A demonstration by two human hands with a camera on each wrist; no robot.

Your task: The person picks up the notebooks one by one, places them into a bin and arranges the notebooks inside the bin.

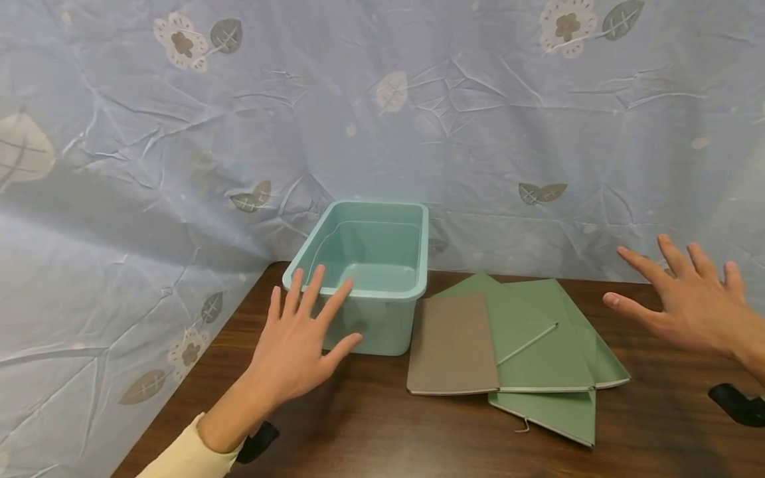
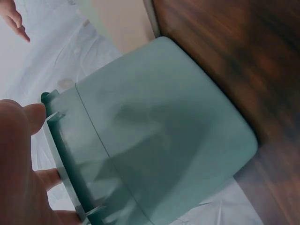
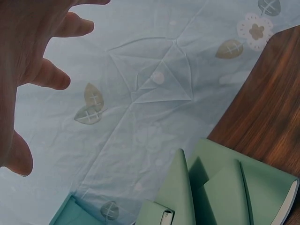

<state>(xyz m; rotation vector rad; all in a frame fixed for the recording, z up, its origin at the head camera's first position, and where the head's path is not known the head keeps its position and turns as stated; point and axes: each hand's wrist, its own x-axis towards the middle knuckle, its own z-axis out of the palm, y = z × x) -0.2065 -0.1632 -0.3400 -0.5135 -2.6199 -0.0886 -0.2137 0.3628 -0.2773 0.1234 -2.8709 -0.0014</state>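
Note:
My left hand (image 1: 295, 355) has its fingers spread in front of the near side of a teal plastic bin (image 1: 373, 325). In the left wrist view its fingertips overlap the rim of the bin. Off to the right, my right hand (image 1: 696, 309) hovers over the table with fingers spread and holds nothing. Between the hands lies an overlapping pile: a brown notebook (image 1: 454, 345) at the left and several green notebooks (image 1: 544, 358) beside and under it. A pale pen-like stick (image 1: 528, 344) lies slanted across the top green cover. The bin's visible inside holds nothing.
Everything stands on a dark wooden table (image 1: 370, 425). A pale blue cloth (image 1: 382, 133) with flowers and leaves hangs behind and along the left side. Dark straps (image 1: 257, 443) show at both wrists. A thin loop (image 1: 522, 426) sticks out from the lowest green notebook.

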